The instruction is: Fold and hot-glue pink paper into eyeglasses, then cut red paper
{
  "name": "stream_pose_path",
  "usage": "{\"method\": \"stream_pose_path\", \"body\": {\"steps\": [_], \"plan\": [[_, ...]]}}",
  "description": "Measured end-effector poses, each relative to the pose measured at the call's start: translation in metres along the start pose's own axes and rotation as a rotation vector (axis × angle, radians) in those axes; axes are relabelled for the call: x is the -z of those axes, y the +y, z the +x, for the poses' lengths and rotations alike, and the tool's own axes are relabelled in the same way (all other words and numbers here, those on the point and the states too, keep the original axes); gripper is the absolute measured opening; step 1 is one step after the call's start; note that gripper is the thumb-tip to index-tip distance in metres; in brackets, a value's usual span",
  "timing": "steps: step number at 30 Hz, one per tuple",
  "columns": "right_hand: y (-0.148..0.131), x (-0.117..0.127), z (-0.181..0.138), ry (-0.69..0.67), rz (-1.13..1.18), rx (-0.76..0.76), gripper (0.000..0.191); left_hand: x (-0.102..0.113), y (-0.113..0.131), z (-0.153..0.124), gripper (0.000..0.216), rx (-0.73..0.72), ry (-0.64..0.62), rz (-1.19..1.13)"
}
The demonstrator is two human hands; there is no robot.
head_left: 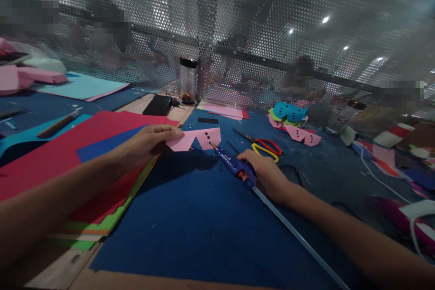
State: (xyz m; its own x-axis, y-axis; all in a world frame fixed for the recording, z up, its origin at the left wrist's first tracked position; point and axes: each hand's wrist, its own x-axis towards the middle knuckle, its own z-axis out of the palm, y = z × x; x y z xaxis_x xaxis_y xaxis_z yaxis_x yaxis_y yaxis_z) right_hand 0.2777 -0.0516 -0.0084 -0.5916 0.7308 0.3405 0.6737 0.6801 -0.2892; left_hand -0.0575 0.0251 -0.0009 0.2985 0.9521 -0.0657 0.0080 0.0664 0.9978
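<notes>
Pinched at its left end by my left hand (146, 142) is a pink paper cutout (181, 142) with a notch in its lower edge. Small black squares (208, 135) sit on its right half. My right hand (267, 172) is wrapped round a blue hot glue gun (234, 163), whose nozzle is at the cutout's lower right part; I cannot tell if it touches. A long clear glue stick (292, 229) juts from the gun's back. Scissors (267, 148) with red and yellow handles lie just beyond my right hand. A black strip (208, 120) lies behind the cutout.
Red sheets (102, 131) are stacked on the left. A black phone-like object (157, 105) and a bottle (188, 80) stand near the perforated metal screen (234, 31). Finished-looking blue (288, 111) and pink cutouts (303, 136) lie at the back right. A white cable (377, 176) runs along the right.
</notes>
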Motion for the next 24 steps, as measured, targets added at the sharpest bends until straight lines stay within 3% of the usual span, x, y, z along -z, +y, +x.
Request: {"method": "stream_pose_path", "body": {"steps": [10, 15, 24], "plan": [[0.0003, -0.0009, -0.0007, -0.004, 0.009, -0.011, 0.028, 0.0026, -0.0021, 0.0022, 0.026, -0.027, 0.006, -0.022], [0.0010, -0.0007, -0.0008, -0.009, 0.013, -0.004, 0.036, 0.0005, 0.0010, 0.0004, 0.025, -0.023, -0.004, -0.058], [0.0011, -0.0008, -0.0011, 0.007, 0.018, -0.001, 0.034, -0.0011, 0.0039, 0.0012, 0.023, -0.016, 0.044, -0.086]]}}
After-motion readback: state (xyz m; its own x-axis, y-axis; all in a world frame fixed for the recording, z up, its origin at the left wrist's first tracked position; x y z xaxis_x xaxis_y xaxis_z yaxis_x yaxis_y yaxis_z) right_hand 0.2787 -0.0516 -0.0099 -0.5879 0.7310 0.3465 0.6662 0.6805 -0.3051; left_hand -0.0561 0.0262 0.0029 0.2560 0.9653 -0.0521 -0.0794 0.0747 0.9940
